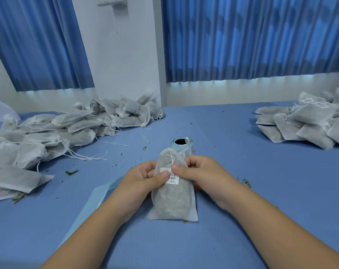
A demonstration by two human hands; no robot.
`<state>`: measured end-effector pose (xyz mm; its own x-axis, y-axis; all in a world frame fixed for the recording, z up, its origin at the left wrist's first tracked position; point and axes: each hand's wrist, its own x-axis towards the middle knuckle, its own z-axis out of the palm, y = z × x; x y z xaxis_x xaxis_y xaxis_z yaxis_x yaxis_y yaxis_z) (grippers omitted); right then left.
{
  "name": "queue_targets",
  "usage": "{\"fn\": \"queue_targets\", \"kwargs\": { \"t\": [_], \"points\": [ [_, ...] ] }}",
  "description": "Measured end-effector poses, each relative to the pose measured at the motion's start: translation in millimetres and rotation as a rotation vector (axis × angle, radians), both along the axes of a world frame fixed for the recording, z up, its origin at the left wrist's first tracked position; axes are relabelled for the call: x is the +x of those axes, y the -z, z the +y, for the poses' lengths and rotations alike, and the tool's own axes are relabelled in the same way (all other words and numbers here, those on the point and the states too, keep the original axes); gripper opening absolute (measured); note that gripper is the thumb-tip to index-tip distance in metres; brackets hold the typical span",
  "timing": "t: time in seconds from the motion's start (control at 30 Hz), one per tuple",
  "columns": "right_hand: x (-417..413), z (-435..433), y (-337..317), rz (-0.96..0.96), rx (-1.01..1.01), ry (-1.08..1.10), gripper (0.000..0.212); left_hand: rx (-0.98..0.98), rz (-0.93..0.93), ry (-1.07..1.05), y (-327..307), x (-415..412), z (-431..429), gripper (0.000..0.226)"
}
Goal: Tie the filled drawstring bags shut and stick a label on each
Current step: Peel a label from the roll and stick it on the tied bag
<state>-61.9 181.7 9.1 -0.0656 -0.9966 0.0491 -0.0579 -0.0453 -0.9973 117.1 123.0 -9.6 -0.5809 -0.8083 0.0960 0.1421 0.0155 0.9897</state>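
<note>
White non-woven drawstring bag (172,199), filled and tied, sits between both hands on the blue surface (271,162), long axis pointing away from the person; left hand (145,179) and right hand (200,171) grip its sides, thumbs pressing the white barcode label (172,177).

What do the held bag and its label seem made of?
Bag: likely thin, matte non-woven fabric; the filling shows dimly through it. Label: apparently white paper sticker, matte, with a printed barcode.
</note>
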Motion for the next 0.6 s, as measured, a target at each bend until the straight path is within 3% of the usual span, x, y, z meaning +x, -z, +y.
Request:
{"fn": "queue_targets", "kwargs": {
  "t": [0.23, 0.33, 0.47, 0.6],
  "points": [
    [-6.4, 4.8, 0.2, 0.243, -0.137, 0.117, 0.03, 0.057, -0.042, -0.094, -12.6, -18.8, 5.7, 0.034],
    [-16.2, 13.9, 0.8, 0.164, -0.128, 0.108, 0.025, 0.023, -0.058, -0.127, -17.7, -38.5, 8.0, 0.02],
    [-46.7, 31.5, -1.3, 0.118, -0.105, 0.209, 0.03, -0.047, -0.094, -0.125, -22.6, -78.0, 16.7, 0.023],
    [-81.9, 60.3, -6.5, -0.007, -0.072, 0.216, 0.032, -0.006, -0.004, -0.146, -30.2, -135.6, 29.4, 0.03]
  ]
}}
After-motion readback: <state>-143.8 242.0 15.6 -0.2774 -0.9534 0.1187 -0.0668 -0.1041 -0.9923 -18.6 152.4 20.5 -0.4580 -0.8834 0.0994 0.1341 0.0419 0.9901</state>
